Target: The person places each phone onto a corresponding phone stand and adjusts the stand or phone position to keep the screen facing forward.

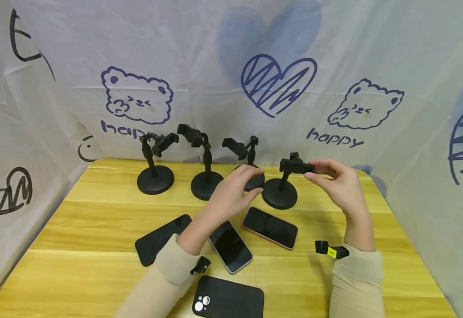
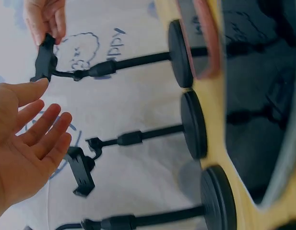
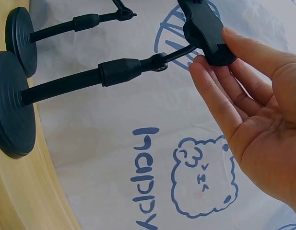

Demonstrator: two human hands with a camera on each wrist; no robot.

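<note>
Four black phone stands with round bases stand in a row along the back of the table. My right hand pinches one end of the clamp on the rightmost phone stand; thumb and fingertips meet that end of the clamp. My left hand hovers in front of the third phone stand and partly hides its base. Its thumb and fingers are apart with nothing between them. In the left wrist view, the left thumb tip overlaps the lower end of the clamp that the right hand holds.
A phone with a pinkish edge and a silver-edged phone lie screen up before the stands. One dark phone is partly behind the left forearm. Another, camera side up, lies nearest. A printed cloth hangs behind.
</note>
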